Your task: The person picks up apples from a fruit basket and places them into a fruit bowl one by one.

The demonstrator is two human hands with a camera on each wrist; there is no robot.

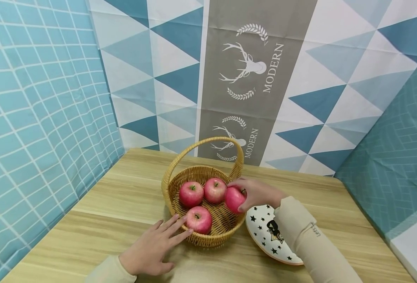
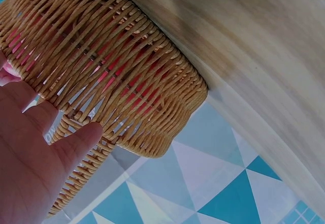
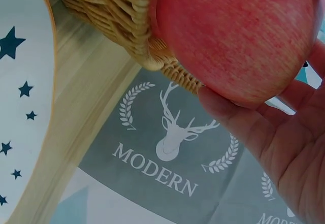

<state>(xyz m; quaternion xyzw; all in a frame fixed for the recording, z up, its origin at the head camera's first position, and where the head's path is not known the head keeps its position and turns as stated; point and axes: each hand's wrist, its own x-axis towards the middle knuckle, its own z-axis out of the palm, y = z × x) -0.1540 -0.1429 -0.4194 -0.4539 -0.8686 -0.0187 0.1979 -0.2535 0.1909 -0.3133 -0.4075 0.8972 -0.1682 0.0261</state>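
A round wicker basket (image 1: 208, 239) with a tall arched handle stands on the wooden table, and three red apples sit inside it. One of these apples (image 1: 199, 220) lies at the near rim. My right hand (image 1: 259, 192) grips another red apple (image 1: 235, 199) at the basket's right side; in the right wrist view that apple (image 3: 238, 36) overlaps the basket's rim. The fingers of my left hand (image 1: 155, 245) are spread and rest on the near left rim. In the left wrist view its fingertips lie along the woven wall (image 2: 101, 56).
A white plate (image 1: 261, 232) with black stars and a dark cartoon figure lies right of the basket, partly under my right forearm. Patterned cloth walls (image 1: 173, 78) stand behind and at both sides of the table (image 1: 123, 204). A white surface edge (image 1: 415, 239) is at the far right.
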